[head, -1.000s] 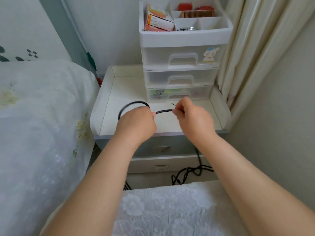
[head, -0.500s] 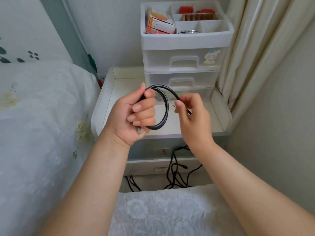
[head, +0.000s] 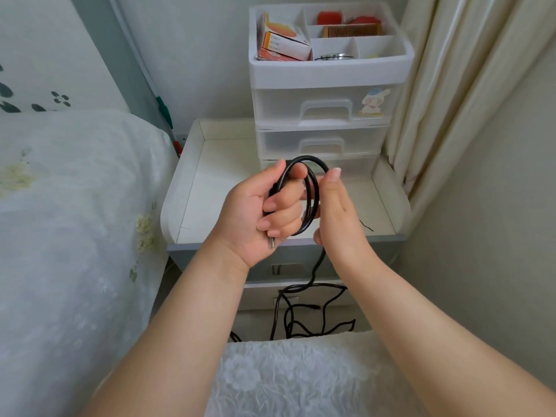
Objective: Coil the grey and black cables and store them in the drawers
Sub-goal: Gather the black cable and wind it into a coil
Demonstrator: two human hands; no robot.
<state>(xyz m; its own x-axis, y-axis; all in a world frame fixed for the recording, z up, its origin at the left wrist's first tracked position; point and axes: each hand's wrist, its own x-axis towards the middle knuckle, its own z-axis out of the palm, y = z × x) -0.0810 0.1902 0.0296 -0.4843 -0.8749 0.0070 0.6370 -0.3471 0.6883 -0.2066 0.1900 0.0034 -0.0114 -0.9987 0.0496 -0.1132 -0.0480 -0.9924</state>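
Black cable half coiled, slack hanging straight below the hands.

The left hand (head: 264, 216) grips the upright loops of the black cable (head: 311, 200) above the table (head: 210, 182), fingers curled round them. The right hand (head: 338, 219) touches the loops' right side; whether it pinches the strand cannot be told. The loose length drops beneath the right hand, the nearer one, to a tangle on the floor. The drawers (head: 325, 108) stand shut just behind.

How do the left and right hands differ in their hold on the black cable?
The left hand grips the coiled loops of the black cable with curled fingers; the right hand has straighter fingers and guides the strand. A metal plug pokes out below the left hand, loose cable trails below the right. Both touch the same cable.
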